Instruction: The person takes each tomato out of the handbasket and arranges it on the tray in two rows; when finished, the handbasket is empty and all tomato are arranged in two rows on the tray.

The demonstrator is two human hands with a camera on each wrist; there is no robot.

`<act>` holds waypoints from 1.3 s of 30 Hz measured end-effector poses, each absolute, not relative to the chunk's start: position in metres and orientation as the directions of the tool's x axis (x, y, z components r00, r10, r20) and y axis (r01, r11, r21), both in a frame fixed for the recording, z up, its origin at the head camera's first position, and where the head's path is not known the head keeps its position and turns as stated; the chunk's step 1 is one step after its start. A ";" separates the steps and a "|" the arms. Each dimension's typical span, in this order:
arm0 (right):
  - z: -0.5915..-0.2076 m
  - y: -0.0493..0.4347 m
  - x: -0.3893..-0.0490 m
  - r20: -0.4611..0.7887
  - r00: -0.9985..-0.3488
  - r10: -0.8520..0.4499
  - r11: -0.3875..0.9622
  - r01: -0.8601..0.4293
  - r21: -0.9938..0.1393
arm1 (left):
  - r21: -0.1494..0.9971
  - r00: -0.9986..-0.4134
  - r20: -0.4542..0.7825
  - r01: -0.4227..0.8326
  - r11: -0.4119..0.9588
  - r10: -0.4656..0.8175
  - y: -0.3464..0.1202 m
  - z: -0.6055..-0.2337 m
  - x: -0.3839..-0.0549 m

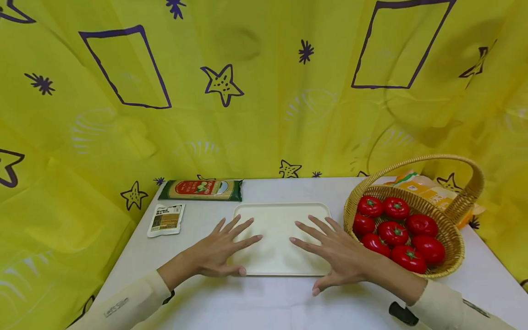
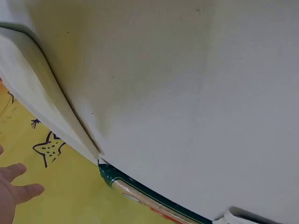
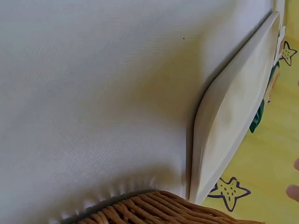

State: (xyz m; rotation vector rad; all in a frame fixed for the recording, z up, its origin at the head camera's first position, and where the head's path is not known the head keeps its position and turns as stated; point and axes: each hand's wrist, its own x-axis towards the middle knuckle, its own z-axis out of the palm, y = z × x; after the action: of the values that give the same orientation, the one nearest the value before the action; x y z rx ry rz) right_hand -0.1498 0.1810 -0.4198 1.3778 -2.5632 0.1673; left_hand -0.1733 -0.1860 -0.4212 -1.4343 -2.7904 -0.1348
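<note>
Both hands hover with spread fingers near a cream rectangular tray (image 1: 275, 220). My left hand (image 1: 220, 251) overlaps the tray's left side in the head view. My right hand (image 1: 336, 251) overlaps its right side, thumb pointing toward the near edge. Neither hand holds anything. In the left wrist view, parts of the left hand (image 2: 14, 192) show at the lower left. Only fingertips (image 3: 293, 192) of the right hand enter the right wrist view, at its right edge. Close to the right hand stands a wicker basket (image 1: 453, 240) with several red tomatoes (image 1: 393, 233).
At the back left lies a long green-ended packet (image 1: 202, 189) with a red label. A small white pouch (image 1: 166, 221) with a brown label is in front of it. Behind the basket, whose handle arches high, sits an orange and white bag (image 1: 431, 187). A yellow patterned curtain (image 1: 264, 114) borders the white table (image 1: 268, 302).
</note>
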 end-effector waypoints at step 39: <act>-0.377 0.263 -0.133 0.260 -0.728 -0.634 0.506 -0.645 -0.573 | 0.672 -0.919 -0.109 0.212 0.710 0.378 -0.210 -0.429 -0.185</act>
State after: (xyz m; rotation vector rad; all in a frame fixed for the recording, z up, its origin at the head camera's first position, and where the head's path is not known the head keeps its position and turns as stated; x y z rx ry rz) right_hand -0.1333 0.2634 -0.3774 1.1517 -2.7115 1.0434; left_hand -0.1854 -0.2096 -0.4288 -0.5475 -3.1236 -1.1769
